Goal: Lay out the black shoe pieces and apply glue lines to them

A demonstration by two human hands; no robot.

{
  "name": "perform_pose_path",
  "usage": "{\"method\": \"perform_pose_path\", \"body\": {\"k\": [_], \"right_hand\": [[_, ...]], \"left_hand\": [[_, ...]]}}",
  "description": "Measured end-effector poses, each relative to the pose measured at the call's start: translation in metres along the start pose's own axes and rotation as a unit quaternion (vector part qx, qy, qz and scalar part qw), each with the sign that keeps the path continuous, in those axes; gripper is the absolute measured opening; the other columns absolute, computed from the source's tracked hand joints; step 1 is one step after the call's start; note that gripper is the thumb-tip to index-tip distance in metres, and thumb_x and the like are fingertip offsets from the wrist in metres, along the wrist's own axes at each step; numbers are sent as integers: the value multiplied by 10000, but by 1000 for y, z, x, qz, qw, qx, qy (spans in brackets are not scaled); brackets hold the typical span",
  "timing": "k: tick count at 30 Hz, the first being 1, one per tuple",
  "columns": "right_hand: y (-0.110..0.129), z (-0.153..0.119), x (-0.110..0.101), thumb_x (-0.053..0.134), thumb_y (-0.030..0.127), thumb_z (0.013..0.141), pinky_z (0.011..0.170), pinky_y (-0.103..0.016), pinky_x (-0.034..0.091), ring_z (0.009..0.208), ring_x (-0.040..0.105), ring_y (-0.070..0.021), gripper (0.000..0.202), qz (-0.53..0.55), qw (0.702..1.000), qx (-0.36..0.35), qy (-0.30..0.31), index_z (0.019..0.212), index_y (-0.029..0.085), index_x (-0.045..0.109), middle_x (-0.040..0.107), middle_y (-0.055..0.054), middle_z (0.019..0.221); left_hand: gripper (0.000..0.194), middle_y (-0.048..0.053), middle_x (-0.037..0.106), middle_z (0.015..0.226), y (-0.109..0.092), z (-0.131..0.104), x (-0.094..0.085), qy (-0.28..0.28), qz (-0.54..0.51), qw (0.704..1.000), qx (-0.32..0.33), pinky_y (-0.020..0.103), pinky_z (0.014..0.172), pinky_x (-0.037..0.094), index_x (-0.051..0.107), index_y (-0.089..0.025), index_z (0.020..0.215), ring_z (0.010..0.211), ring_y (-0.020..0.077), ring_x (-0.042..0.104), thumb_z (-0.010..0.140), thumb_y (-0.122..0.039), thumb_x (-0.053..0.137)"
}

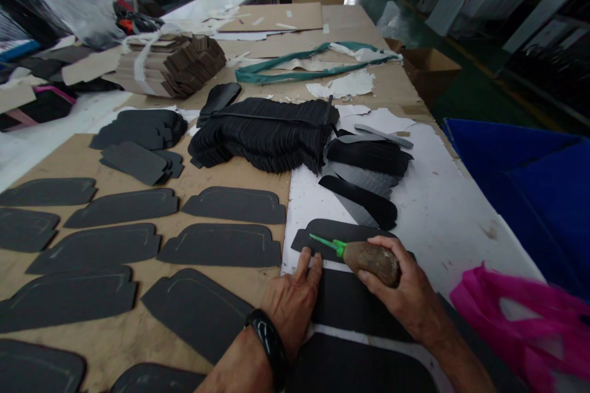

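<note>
My right hand (408, 288) is wrapped around a stained brown glue bottle (371, 263) with a thin green nozzle. The nozzle points left, over a dark grey cut-out panel (341, 230) lying on the white part of the table. My left hand (295, 295), wearing a dark bangle (268, 339), rests with fingers stretched out, fingertips at the near edge of that panel. More black panels (354, 301) lie below, partly hidden by my hands. To the left, several similar panels (221, 244) are spread in rows on brown board, with faint pale lines along their edges.
Behind stand a long row of black pieces (262, 135), a pile of black strips (369, 159) and a tied cardboard bundle (170, 64). Green strapping (276, 73) lies farther back. At the right are a blue bin (520, 196) and a pink bag (516, 319).
</note>
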State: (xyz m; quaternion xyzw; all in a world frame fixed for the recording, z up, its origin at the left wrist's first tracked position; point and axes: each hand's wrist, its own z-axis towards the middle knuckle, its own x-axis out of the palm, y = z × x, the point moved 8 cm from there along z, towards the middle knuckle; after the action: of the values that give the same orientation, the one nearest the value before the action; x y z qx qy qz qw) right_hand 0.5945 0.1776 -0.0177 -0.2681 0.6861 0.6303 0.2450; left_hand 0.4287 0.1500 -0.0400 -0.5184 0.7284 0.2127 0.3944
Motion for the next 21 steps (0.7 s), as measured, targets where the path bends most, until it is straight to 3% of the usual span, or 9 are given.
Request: {"method": "perform_pose_path", "body": {"k": [4,10,17,21], "right_hand": [[0,2,-1,598,354,690,814,-344,442,959,546,-207,390,-3,1000,7,-14,1040,235,477,562,-45,1064],[0,0,-1,591,340,702,810,-345,443,947,547,-205,370,9,999,21,-35,1037,234,475,557,-42,1058],[-6,-1,-5,598,349,693,823,-356,438,958,544,-211,383,6,998,34,-46,1037,233,473,555,-40,1064],[-14,-6,-12,592,352,701,829,-357,441,964,544,-209,384,18,997,56,-54,1046,237,469,554,-41,1068]], "left_hand": [[796,181,169,1442,2,1,0,-6,4,1000,1,391,733,530,132,-148,1380,878,250,629,652,0,417],[789,194,252,1401,2,3,-4,-62,2,998,7,385,685,540,93,-170,1390,850,242,636,671,50,330],[818,170,327,1345,2,11,-11,-44,16,999,-13,371,647,542,135,-224,1384,783,217,650,647,95,287],[869,173,304,1355,1,12,-12,-39,8,999,-20,394,663,537,137,-223,1383,796,236,647,597,65,370]]}}
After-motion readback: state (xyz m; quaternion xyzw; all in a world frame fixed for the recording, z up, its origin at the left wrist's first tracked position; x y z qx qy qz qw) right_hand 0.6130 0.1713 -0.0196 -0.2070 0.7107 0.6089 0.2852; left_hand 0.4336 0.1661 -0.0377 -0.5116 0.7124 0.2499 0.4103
